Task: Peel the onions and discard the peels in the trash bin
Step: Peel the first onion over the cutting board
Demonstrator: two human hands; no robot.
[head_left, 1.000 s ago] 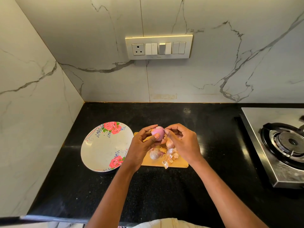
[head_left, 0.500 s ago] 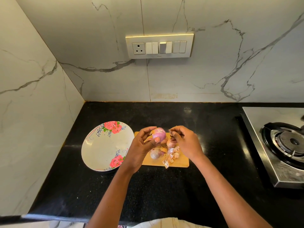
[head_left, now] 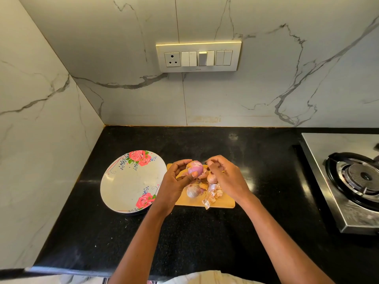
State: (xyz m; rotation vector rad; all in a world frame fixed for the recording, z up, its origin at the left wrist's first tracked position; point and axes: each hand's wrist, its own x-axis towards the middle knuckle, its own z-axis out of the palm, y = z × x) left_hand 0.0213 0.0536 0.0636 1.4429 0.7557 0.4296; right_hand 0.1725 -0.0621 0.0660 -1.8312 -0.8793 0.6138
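Observation:
My left hand [head_left: 174,185] grips a partly peeled pink onion [head_left: 194,168] above the wooden cutting board [head_left: 223,202]. Just right of it, my right hand [head_left: 225,178] has its fingers curled, the fingertips pinching a small piece of peel close to the onion. Two more onions lie on the board: a purplish one [head_left: 192,191] near my left hand and a smaller one [head_left: 212,178] partly under my right hand. Loose peels [head_left: 213,194] are scattered on the board. No trash bin is in view.
A white plate with a rose pattern [head_left: 127,185] sits left of the board on the black countertop [head_left: 205,232]. A steel gas stove [head_left: 348,177] stands at the right edge. Marble walls close off the back and left; a switch panel [head_left: 198,57] is on the back wall.
My right hand pulled a little to the right, away from the onion, then came back close to it. My left hand turned the onion slightly.

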